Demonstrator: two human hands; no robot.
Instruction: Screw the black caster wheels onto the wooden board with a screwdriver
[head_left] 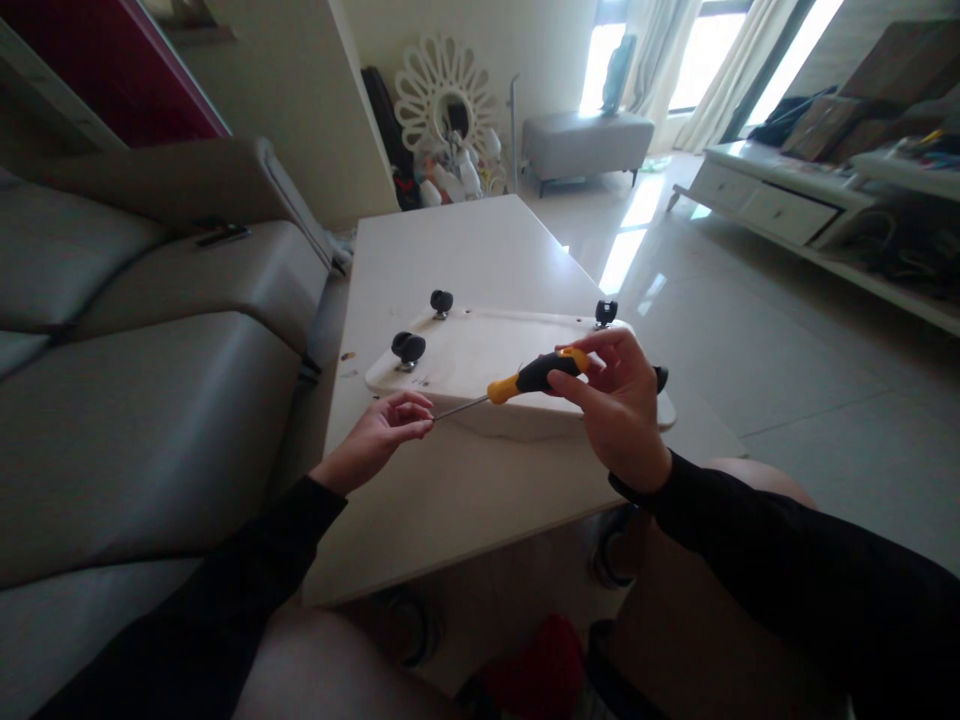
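A screwdriver (536, 375) with a yellow and black handle is held level above the near edge of a white board. My right hand (619, 395) grips the end of its handle. At the other end, my left hand (386, 435) pinches the tip of the metal shaft; whether a screw is there is too small to tell. The white board (495, 345) lies flat on the table, bearing black caster wheels: one at near left (408, 348), one at far left (442, 302), one at far right (606, 312). My right hand partly hides another caster (661, 379).
The pale table (450, 245) stretches ahead of my knees. A grey sofa (142, 430) runs along the left. Further off stand a grey bench (585, 145), a white-framed mirror (446, 95) and a low white cabinet (780, 195) on the right.
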